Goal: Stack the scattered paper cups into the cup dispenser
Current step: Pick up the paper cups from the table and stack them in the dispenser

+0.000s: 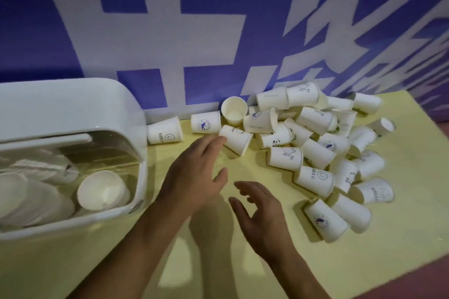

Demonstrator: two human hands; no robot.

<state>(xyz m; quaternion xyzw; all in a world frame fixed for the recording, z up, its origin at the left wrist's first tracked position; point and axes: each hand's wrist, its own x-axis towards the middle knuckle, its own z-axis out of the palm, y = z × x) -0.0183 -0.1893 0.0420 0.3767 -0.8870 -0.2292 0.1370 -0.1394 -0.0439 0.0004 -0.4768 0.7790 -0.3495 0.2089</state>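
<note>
Yellow table [352,257] carries a pile of white paper cups [315,155], most on their sides, against a purple-and-white wall [170,31]. White cup dispenser [73,104] sits at left with one cup [102,192] inside, mouth up. Left hand [194,172] has straight, spread fingers, tips at a tipped cup [234,139] on the pile's left edge; contact unclear. Right hand [262,213] hovers over the table, fingers loosely curled, holding nothing.
</note>
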